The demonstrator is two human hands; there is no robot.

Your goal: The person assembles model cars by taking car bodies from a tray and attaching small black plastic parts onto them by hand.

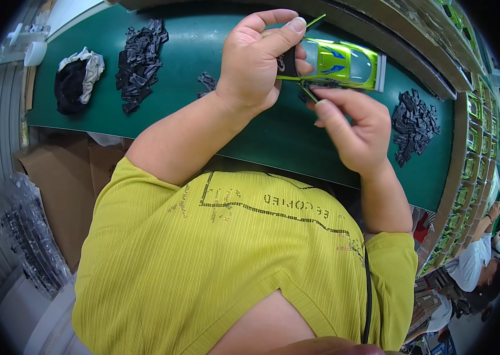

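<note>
A bright green toy car (344, 62) with blue markings and clear windows is held above the green table, its grey end pointing right. My left hand (256, 59) is closed around its left end, which shows a black part; the fingers partly cover it. From the far side juts a thin green piece (316, 22), like an opened door. On the near side, my right hand (356, 124) pinches a similar thin green-edged door (308, 92) between thumb and fingers. Its inner face is mostly hidden.
Piles of small black plastic parts lie on the green table (191, 35): a left pile (140, 65), a right pile (415, 125), a small group (207, 81) behind my left forearm. A black-and-white cloth bundle (78, 81) sits far left. Trays of green parts (469, 160) line the right; people work beyond.
</note>
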